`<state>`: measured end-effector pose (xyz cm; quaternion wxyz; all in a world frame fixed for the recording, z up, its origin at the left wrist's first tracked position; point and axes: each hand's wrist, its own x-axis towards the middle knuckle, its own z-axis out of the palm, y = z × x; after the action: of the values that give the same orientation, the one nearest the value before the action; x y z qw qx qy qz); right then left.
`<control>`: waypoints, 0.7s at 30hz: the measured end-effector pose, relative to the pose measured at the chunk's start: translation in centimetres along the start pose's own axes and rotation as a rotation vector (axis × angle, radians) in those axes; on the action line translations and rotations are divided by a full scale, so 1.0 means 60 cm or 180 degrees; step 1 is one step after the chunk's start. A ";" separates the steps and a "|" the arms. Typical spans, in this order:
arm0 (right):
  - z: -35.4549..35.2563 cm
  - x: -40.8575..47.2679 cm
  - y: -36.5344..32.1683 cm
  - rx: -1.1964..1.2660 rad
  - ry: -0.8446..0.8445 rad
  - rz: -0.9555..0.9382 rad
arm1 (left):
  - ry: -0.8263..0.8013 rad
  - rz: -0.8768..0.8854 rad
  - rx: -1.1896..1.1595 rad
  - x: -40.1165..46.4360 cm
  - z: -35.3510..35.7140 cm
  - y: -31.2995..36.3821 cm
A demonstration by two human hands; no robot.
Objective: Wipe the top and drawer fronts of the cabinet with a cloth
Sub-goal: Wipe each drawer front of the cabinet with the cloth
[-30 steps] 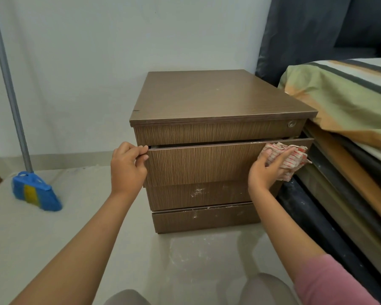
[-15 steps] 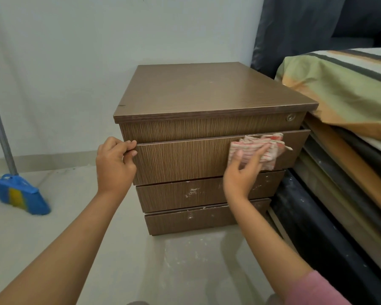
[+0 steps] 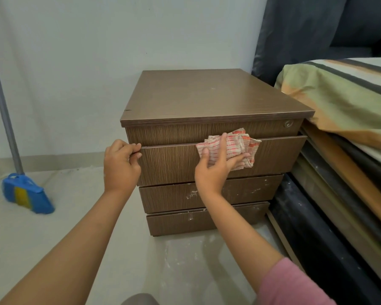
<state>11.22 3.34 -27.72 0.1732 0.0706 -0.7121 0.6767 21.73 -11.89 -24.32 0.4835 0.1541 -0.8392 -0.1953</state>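
A: Starting left of the cabinet [image 3: 216, 95], what stood there?

B: A blue and yellow broom [image 3: 25, 193] on the floor, well apart from the cabinet, its grey pole running up out of view.

A: And the left hand [image 3: 121, 166]?

B: At the cabinet's left front edge, fingers curled round the left end of the second drawer front [image 3: 169, 164], which stood slightly proud of the ones around it. I judged it was steadying that drawer.

A: Where was the cloth [image 3: 231, 146]?

B: Against that same drawer front, near its upper edge, about mid-width. The right hand [image 3: 216, 170] pressed it flat with spread, mostly straight fingers, thumb along the cloth's left edge; nothing was pinched.

A: How would it handle?

B: Red-and-white striped, thin, crumpled: soft, light, likely to bunch and slide under the palm. I'd say a flat palm over its middle suits wiping better than a pinch at a corner. The drawer probably rolls easily, hence the bracing hand.

A: Further right?

B: A keyhole [image 3: 287, 123] at the cabinet's top right front, then a striped mattress [image 3: 343, 100] just beside the cabinet. White smears marked the lower drawer fronts [image 3: 246, 190], apparently not yet wiped.
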 end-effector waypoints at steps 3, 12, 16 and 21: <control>-0.026 0.027 0.001 0.0055 0.0086 0.0211 | -0.0020 0.0000 0.0039 0.002 0.000 0.001; -0.106 0.102 0.027 -0.0068 0.0366 0.0186 | -0.0027 0.0011 0.0107 0.000 0.001 0.004; -0.132 0.130 0.044 -0.0157 0.0498 0.0080 | -0.0040 0.0017 0.0163 0.000 0.001 0.005; -0.162 0.172 0.065 -0.0165 0.0695 -0.0005 | -0.0017 0.0014 0.0190 -0.002 0.002 0.008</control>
<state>1.77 14.62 -27.62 0.2521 -0.0075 -0.7062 0.6615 21.66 -11.38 -24.24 0.4769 0.1661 -0.8463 -0.1695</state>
